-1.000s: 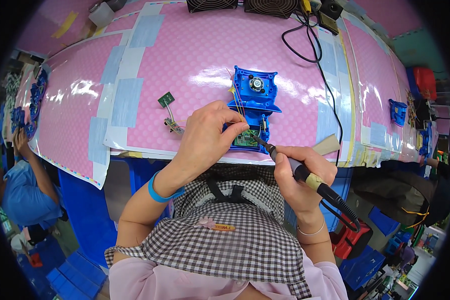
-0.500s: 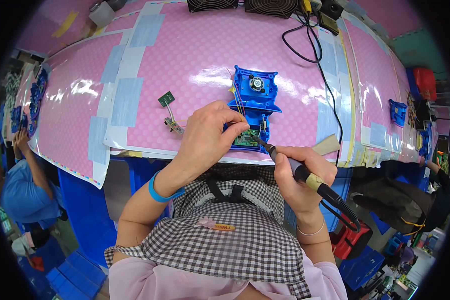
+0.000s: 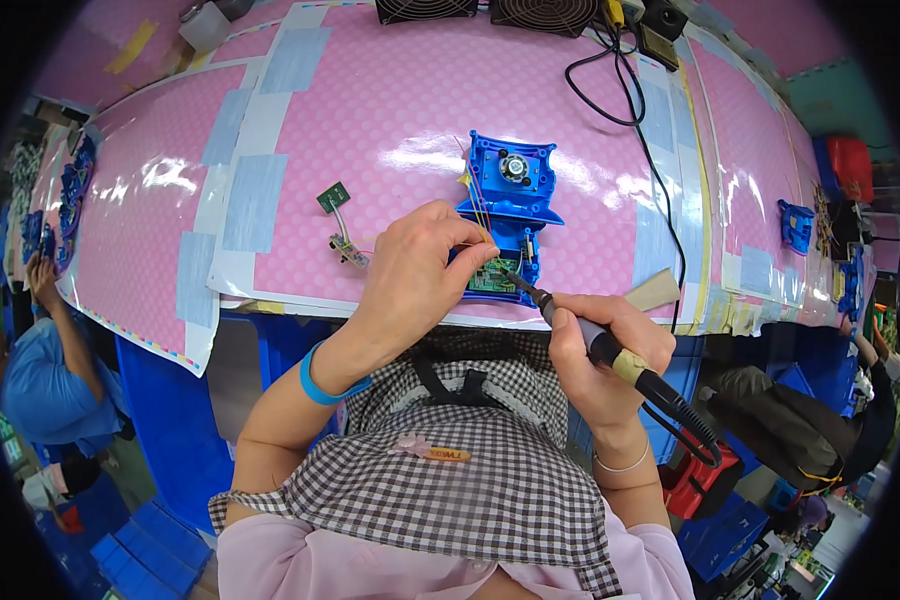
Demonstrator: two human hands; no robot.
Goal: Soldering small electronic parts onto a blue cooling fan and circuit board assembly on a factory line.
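My right hand [image 3: 610, 355] is wrapped round the handle of a soldering iron [image 3: 598, 342], its tip down at a green circuit board [image 3: 490, 278]. The board sits in the near part of an opened blue plastic housing [image 3: 511, 212]. Thumb and fingertips of my left hand [image 3: 420, 265] pinch a thin wire [image 3: 484, 215] just above the board. In the housing's far half is a round silver speaker-like part [image 3: 514, 168]. Left of my left hand lie a small green board [image 3: 333, 197] and another small board [image 3: 346, 250], joined by a pale cable. My fingers cover part of the main board.
A black cord [image 3: 660, 180] runs down the table's right side, near a tan flat piece [image 3: 654, 291]. Two fans [image 3: 540, 14] and a soldering iron stand [image 3: 658, 45] line the far edge. Co-workers sit at left [image 3: 55, 370] and right, with more blue housings [image 3: 796, 226].
My hands, the iron and the housing hold almost the same place. At the right edge, a co-worker's arm and dark clothing have shifted slightly.
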